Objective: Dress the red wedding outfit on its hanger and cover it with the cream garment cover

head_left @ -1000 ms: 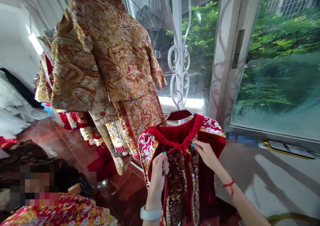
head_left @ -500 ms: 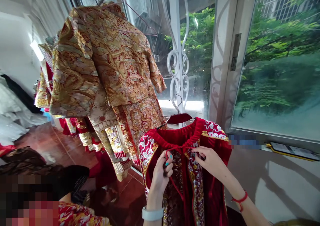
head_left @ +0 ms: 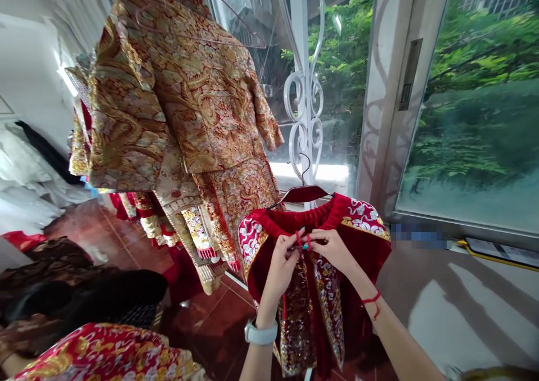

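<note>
A red velvet garment [head_left: 357, 257] with silver and gold embroidery hangs on a dark hanger [head_left: 305, 193] in front of me. At its neckline, my left hand [head_left: 286, 260] pinches a red cord [head_left: 298, 237], which rises in a small loop by the fingertips. My right hand [head_left: 332, 250] closes on the same cord from the other side, its fingertips nearly touching the left ones. One cord end dangles below my left hand. The fingers partly hide where the strands cross.
Gold brocade jackets [head_left: 197, 100] hang on a rack at the left, with more embroidered clothes beneath. A white scrolled iron bar [head_left: 304, 105] stands before the window. At lower left, a person's dark clothing [head_left: 109, 296] shows beside red-gold fabric [head_left: 105, 353]. A tablet-like object [head_left: 501, 253] lies on the sill.
My hands have come together at the neckline from farther apart. The cord, stretched between them before, now stands up in small loops at the fingers. The view has shifted slightly.
</note>
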Action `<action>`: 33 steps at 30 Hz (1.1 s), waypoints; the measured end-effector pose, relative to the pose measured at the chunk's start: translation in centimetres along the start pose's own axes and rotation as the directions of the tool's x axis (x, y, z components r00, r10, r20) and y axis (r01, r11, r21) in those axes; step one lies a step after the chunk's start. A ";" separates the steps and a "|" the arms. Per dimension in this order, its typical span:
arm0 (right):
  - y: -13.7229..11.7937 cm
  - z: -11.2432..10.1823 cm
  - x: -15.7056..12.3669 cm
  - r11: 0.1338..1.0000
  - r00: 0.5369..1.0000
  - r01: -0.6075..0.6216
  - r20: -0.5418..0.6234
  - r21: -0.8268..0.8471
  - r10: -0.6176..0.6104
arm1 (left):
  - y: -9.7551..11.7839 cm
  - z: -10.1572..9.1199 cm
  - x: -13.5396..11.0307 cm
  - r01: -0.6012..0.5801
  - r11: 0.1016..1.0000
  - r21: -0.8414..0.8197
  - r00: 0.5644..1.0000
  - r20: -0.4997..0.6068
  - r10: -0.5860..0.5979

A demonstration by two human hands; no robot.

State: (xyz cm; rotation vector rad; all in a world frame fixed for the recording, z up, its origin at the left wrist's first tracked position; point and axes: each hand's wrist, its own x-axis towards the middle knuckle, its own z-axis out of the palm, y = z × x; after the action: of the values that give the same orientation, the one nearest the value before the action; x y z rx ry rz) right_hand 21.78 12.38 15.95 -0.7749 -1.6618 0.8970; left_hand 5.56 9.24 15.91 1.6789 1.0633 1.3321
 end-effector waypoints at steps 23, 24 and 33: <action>1.2 0.8 -1.8 0.963 0.978 0.059 -0.176 -0.261 -0.107 | -0.6 -0.3 1.5 -0.329 0.704 0.630 0.944 0.214 0.250; 1.2 0.8 -1.9 0.950 0.966 0.084 -0.208 -0.302 -0.151 | -0.6 -0.4 1.3 -0.331 0.713 0.618 0.943 0.210 0.257; 0.9 -3.4 -3.7 0.792 0.920 0.109 -0.241 -0.601 -0.309 | -0.3 -2.1 -0.5 -0.298 0.825 0.481 0.953 0.103 0.284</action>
State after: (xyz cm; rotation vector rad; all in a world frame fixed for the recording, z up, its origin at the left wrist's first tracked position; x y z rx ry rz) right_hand 26.04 10.36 14.05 -1.0520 -1.6824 0.0642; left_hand 3.38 9.01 15.86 2.3119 1.2408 1.2831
